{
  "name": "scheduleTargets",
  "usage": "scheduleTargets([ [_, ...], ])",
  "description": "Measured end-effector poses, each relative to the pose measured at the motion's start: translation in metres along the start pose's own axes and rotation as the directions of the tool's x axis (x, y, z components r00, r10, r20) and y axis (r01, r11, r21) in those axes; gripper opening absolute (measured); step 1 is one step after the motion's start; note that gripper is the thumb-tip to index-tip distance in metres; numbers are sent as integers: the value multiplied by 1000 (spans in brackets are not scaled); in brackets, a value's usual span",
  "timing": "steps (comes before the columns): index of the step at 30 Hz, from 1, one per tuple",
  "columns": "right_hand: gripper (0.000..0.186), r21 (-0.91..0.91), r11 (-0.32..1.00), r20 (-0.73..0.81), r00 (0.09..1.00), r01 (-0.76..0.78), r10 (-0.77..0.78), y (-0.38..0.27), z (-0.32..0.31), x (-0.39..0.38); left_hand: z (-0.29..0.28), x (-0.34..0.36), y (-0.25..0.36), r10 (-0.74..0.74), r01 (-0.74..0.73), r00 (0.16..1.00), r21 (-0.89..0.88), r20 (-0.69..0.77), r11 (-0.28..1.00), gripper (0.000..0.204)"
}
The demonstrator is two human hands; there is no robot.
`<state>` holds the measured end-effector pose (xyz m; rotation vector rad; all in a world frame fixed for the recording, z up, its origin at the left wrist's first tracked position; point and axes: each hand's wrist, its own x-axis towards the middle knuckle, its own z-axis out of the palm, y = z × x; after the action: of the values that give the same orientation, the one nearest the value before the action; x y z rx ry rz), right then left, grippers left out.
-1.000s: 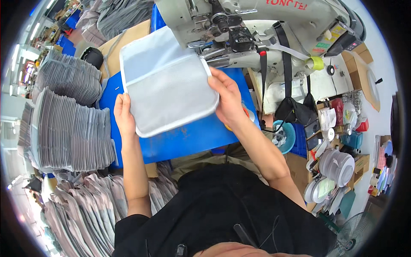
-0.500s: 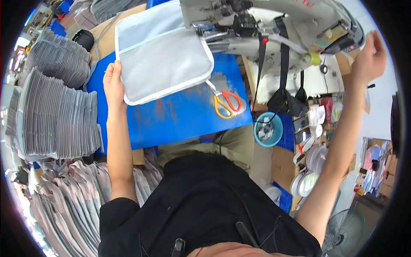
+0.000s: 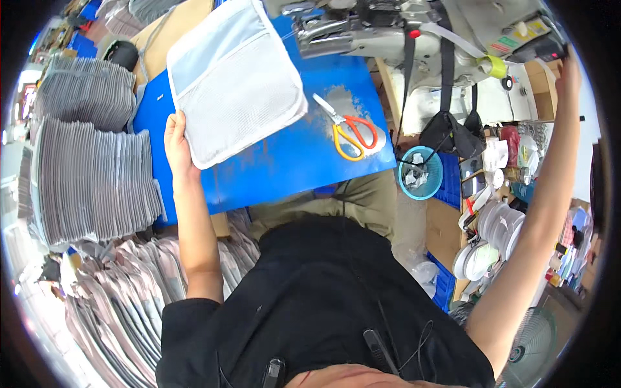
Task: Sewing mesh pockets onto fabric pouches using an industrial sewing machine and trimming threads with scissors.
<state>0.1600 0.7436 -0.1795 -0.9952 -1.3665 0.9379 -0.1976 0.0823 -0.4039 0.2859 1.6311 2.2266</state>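
Note:
My left hand (image 3: 179, 145) is closed on the left edge of a flat, pale grey mesh fabric panel (image 3: 239, 90) with white bound edges and a light blue strip. The panel is tilted over a blue tabletop (image 3: 259, 171). Far to the right, my right arm is stretched up, and my right hand (image 3: 569, 77) is beside the dark control box (image 3: 546, 48) on the sewing machine (image 3: 369, 39). Its fingers are too indistinct to read. Scissors (image 3: 352, 136) with one yellow and one orange handle loop lie on the tabletop, right of the panel.
Tall stacks of grey fabric pieces (image 3: 94, 181) stand left of the table, with more draped pieces (image 3: 116, 297) below. A turquoise basket (image 3: 420, 184) of scraps sits right of the table. Beyond it are white tape rolls (image 3: 498, 223) and a fan (image 3: 527, 349).
The panel has come away from the machine's needle area and turned counterclockwise, held by my left hand. My right hand has moved closer to the control box. The scissors are now fully uncovered.

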Motion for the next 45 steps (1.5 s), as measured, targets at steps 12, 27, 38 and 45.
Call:
scheduleTargets([
  [12,61,-271,700,904,424,660,-49,149,56,-439,-64,-72,-33,45,-70,977,-115,-207,991,26],
  [27,56,-224,971,925,297,-82,238,49,122,-472,-57,-71,-45,157,-166,969,-35,-191,985,26],
  [38,64,-308,858,895,431,412,114,108,79,-483,-80,-94,-74,-163,105,982,-449,-92,887,42],
  [45,77,221,924,874,484,-314,-44,32,78,-498,-31,-101,-112,-179,293,937,-395,300,871,62],
])
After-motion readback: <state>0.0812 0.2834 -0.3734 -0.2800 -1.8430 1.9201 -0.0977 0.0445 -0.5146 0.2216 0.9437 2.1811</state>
